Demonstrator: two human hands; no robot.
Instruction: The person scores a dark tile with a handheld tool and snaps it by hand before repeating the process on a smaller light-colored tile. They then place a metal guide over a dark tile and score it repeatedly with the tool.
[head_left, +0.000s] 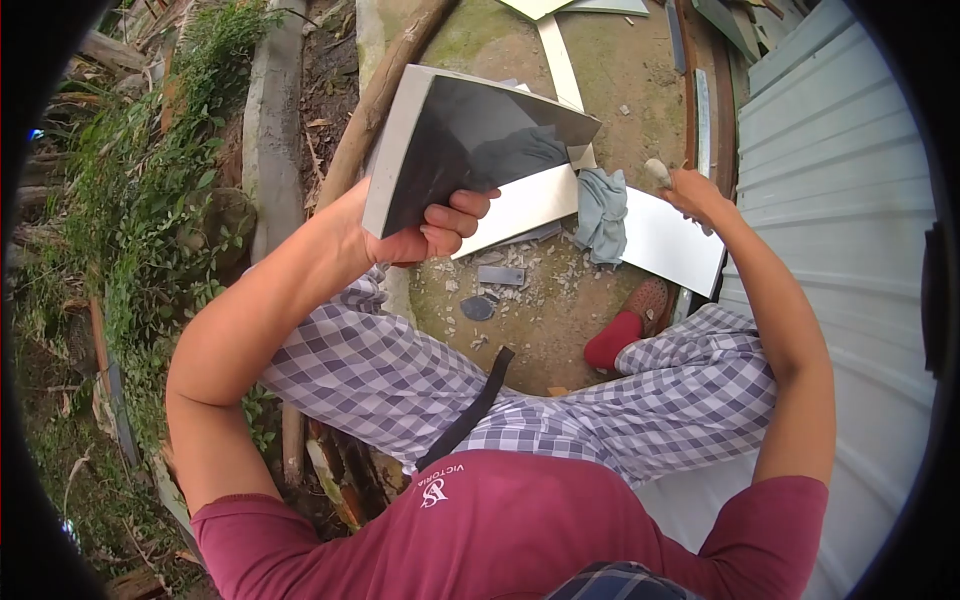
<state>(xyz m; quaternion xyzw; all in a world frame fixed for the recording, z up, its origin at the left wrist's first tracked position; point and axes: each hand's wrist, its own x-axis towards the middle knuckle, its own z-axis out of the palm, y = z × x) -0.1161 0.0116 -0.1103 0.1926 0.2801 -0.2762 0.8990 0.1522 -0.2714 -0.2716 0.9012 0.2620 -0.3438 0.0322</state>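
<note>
My left hand (452, 226) is closed round the lower edge of a dark glossy tile (450, 140). The tile is raised and tilted, its pale thick edge turned to the left. Out to the right, my right hand (692, 197) is closed on a tool with a pale rounded end (657, 173); the rest of it is mostly hidden by the fingers. A grey-green cloth (602, 215) lies left of that hand, draped over the edge of a white tile (675, 238). Another pale tile (525, 208) lies partly behind the raised one.
Broken chips, a small grey piece (501, 275) and a dark shard (478, 307) litter the ground between my legs. A corrugated metal wall (840, 200) bounds the right side. A wooden pole (375, 105) and plants (150, 230) are on the left.
</note>
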